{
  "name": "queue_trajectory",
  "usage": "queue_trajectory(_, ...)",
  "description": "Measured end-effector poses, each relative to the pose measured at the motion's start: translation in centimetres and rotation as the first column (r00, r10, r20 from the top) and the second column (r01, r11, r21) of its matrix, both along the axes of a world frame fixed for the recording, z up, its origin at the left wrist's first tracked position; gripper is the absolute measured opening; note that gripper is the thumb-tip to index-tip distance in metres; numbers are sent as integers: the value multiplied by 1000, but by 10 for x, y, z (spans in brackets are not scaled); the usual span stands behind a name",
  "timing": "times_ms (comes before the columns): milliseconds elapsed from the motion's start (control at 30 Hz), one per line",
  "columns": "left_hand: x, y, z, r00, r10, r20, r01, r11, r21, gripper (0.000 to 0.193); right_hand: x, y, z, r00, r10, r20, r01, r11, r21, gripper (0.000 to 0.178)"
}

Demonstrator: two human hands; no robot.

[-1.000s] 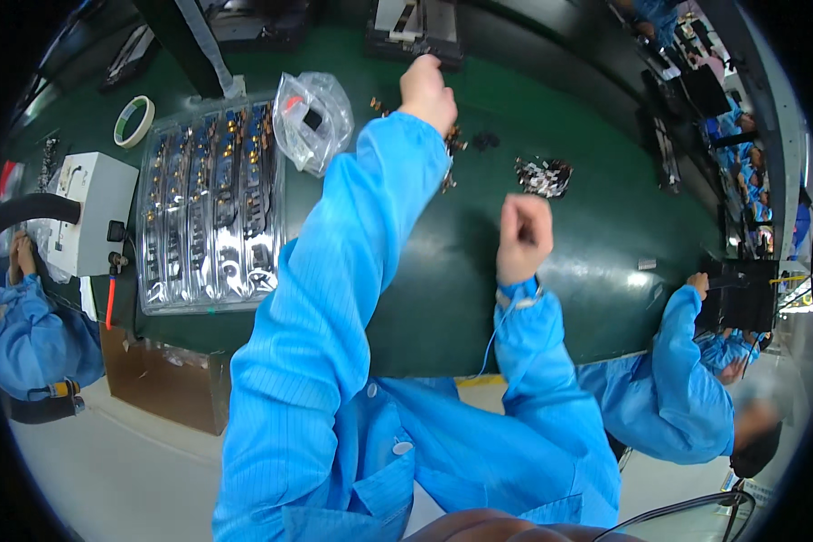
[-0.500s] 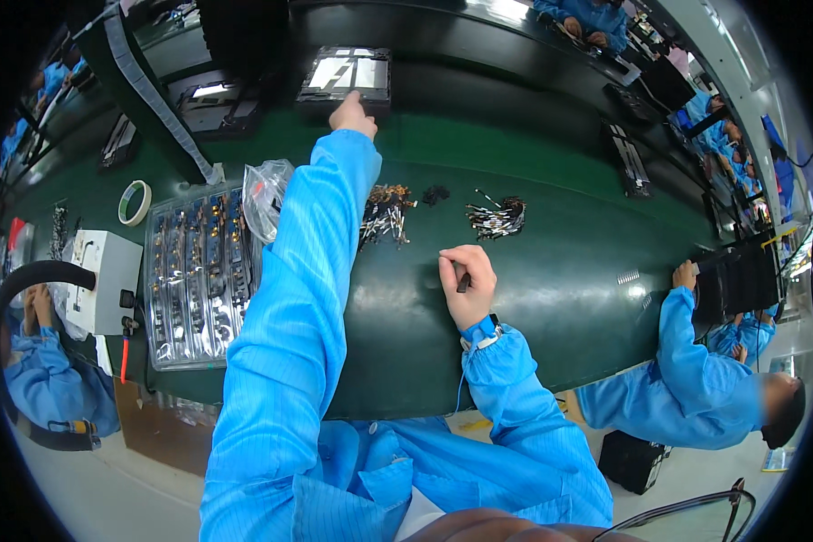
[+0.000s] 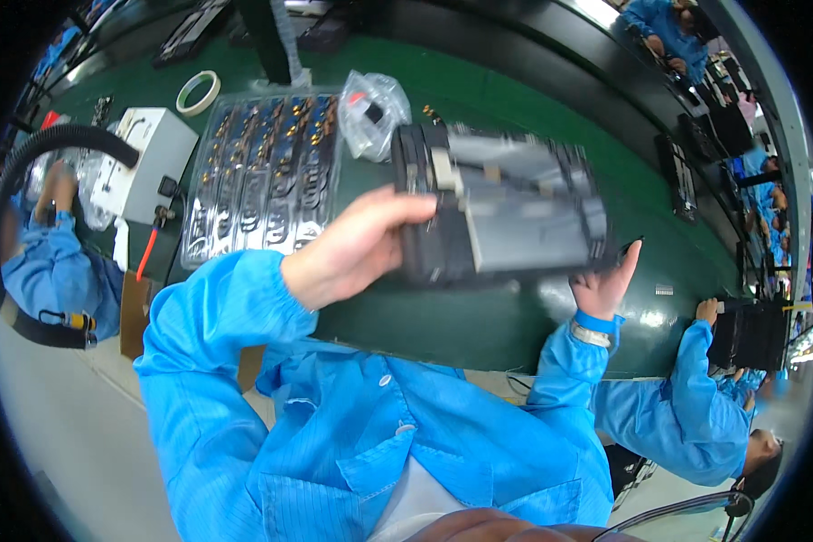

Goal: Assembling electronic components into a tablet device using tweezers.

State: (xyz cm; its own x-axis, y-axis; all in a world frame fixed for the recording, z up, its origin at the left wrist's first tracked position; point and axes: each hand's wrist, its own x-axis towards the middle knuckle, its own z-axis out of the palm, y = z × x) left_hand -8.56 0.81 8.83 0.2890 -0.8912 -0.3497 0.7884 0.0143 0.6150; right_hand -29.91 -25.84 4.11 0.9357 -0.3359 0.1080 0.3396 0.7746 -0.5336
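A flat, black rectangular device casing (image 3: 537, 239) with grey panels is held up above the green table, blurred by motion. My left hand (image 3: 348, 248) grips its left edge, thumb on top and the other fingers hidden underneath. By the casing's lower right corner is my right hand (image 3: 605, 289), its thumb raised and its other fingers partly hidden by the casing. A thin dark piece (image 3: 631, 246) shows beside that thumb; its kind is too small to tell. Whether the right hand also supports the casing is unclear.
Left of the casing lie a clear compartment tray (image 3: 190, 257) of small parts, a plastic bag (image 3: 373, 117) and a tape roll (image 3: 182, 102). A white box (image 3: 144, 163) stands beside a black hose (image 3: 63, 137). Another person (image 3: 677, 406) works at the right. A black post (image 3: 266, 41) rises behind the tray.
My left hand has brought the casing from the back of the table toward me. The right hand has moved right to its corner. My view has shifted, and the casing now covers the loose part piles.
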Motion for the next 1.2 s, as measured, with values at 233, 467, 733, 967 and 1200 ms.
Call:
queue_trajectory(233,8,62,-25,840,-450,304,315,860,402,40,-40,74,-19,682,-379,-626,26,867,-497,42)
queue_trajectory(467,4,66,-48,344,-730,590,364,683,633,46,-56,89,-37,604,-605,-518,-97,590,-801,30)
queue_trajectory(733,-24,68,-29,-308,-544,781,-255,838,483,36,-28,94,2,555,-829,-63,-509,-279,-814,23)
queue_trajectory(967,70,12,-51,-643,-311,700,-470,882,-40,51,119,145,69,838,-542,71,173,140,-975,35)
queue_trajectory(1200,76,-12,-86,-557,-464,689,-533,836,132,45,258,120,-32,893,-424,-151,43,414,-909,23)
